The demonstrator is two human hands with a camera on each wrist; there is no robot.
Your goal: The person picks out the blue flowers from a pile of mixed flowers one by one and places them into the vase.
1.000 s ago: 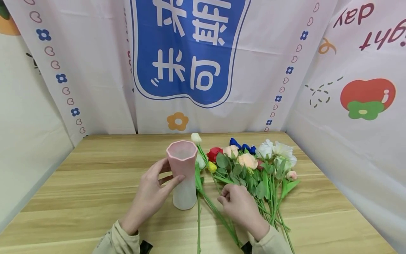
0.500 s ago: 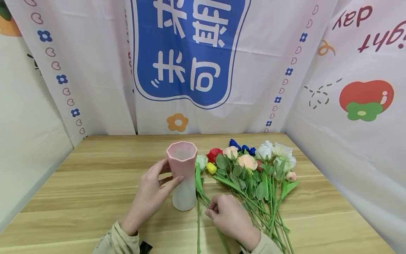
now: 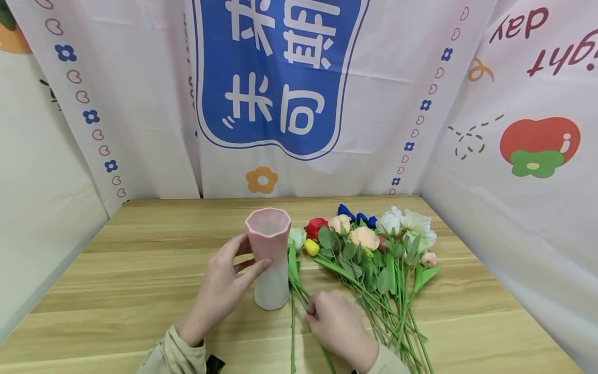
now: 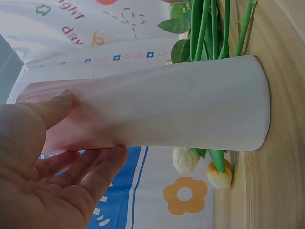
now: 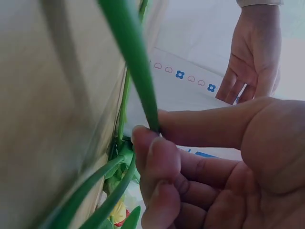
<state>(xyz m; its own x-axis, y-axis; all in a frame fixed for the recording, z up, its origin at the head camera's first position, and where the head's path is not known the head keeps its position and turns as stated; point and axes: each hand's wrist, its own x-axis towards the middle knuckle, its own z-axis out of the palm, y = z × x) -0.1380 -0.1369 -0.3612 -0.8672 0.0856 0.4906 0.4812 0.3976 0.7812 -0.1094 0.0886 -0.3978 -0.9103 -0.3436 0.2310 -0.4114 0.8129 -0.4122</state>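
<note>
A faceted vase [image 3: 272, 270], pink at the rim and fading to white below, stands upright on the wooden table. My left hand [image 3: 229, 283] grips its upper part from the left, thumb on the near side; the left wrist view shows this hand [image 4: 62, 162] around the pink end. To the right of the vase, my right hand [image 3: 338, 324] is low over the table. In the right wrist view its thumb and fingers pinch a green flower stem [image 5: 136, 62]. A pale white flower [image 3: 297, 238] and a yellow tulip [image 3: 311, 247] lie just right of the vase.
A pile of artificial flowers covers the table's right side: a red rose [image 3: 316, 228], peach roses [image 3: 365, 237], blue buds [image 3: 345, 211] and white blooms [image 3: 417, 223], their stems [image 3: 402, 324] toward me. A printed cloth [image 3: 383, 104] hangs behind the table [image 3: 154, 259].
My right hand has moved left and nearer to me. The white tulip that showed beyond the vase's rim is out of sight in the head view. Left hand and vase have stayed put.
</note>
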